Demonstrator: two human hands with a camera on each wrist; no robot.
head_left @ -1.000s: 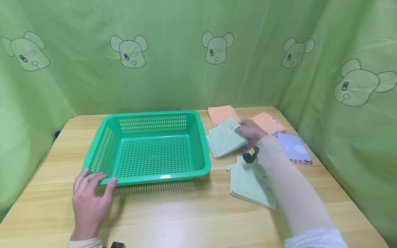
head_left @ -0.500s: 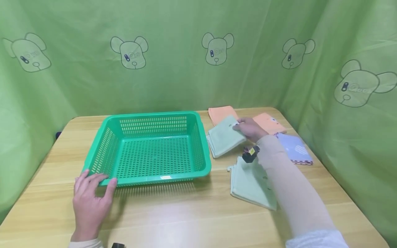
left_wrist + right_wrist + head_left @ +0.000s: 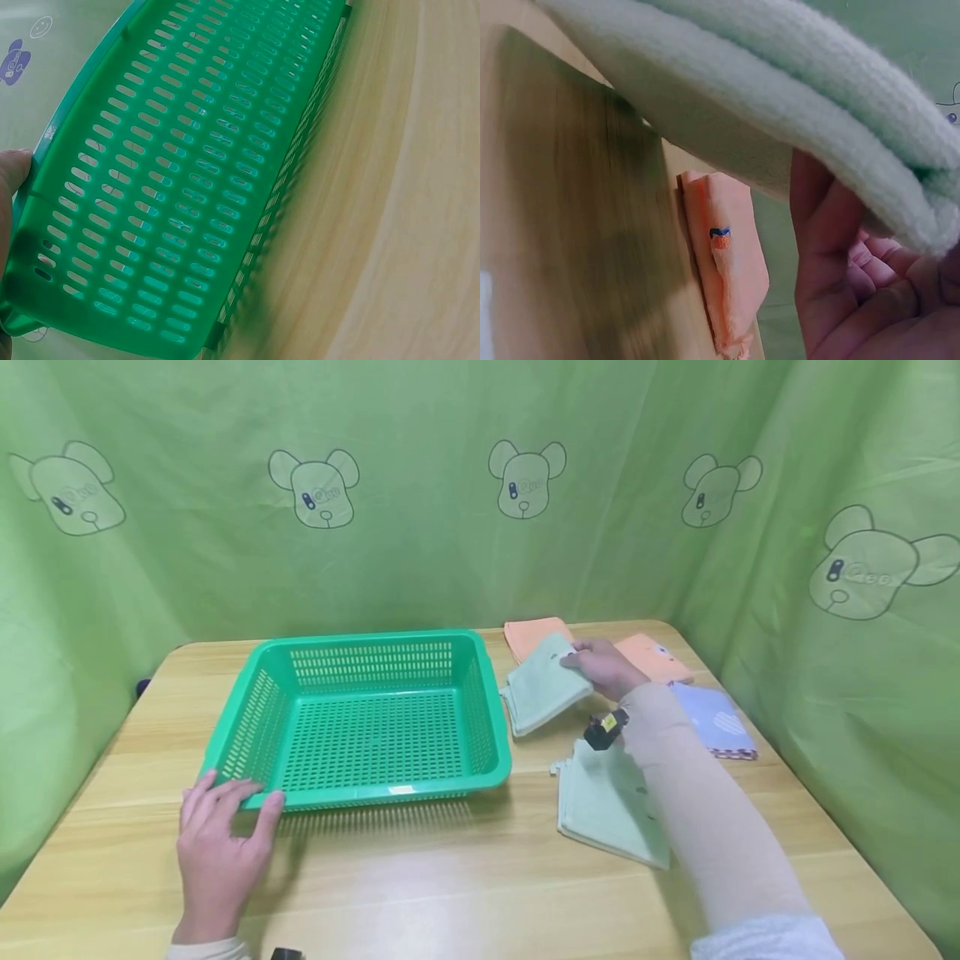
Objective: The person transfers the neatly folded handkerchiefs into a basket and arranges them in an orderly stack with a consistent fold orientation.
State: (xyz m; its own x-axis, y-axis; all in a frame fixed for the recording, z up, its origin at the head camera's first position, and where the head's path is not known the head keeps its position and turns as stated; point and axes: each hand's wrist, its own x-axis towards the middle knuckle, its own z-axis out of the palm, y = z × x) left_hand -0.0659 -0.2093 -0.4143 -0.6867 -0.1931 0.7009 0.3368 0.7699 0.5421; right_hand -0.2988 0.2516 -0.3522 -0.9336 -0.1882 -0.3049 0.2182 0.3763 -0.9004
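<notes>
Pale wood surface (image 3: 405, 881) spreads wide here, and left of centre sits the green basket (image 3: 337, 797), the left hand (image 3: 221, 839) with its grip bent over the near-left corner. Just right of the basket, up tilts a folded mint cloth (image 3: 547, 689), and there's the right hand (image 3: 611, 668), grip nearly closed, pinching the cloth's edge!

The head camera looks forward and down from the near side, and takes in the light wooden table (image 3: 420, 877) and the green printed curtain (image 3: 427, 568) behind. The left wrist camera faces the outer wall of the green perforated plastic basket (image 3: 161, 131) closely, tilted. The right wrist camera, turned sideways, looks past the folded pale-green cloth (image 3: 727, 82), very near. The head view shares the basket with the left, the cloth with the right.
</notes>
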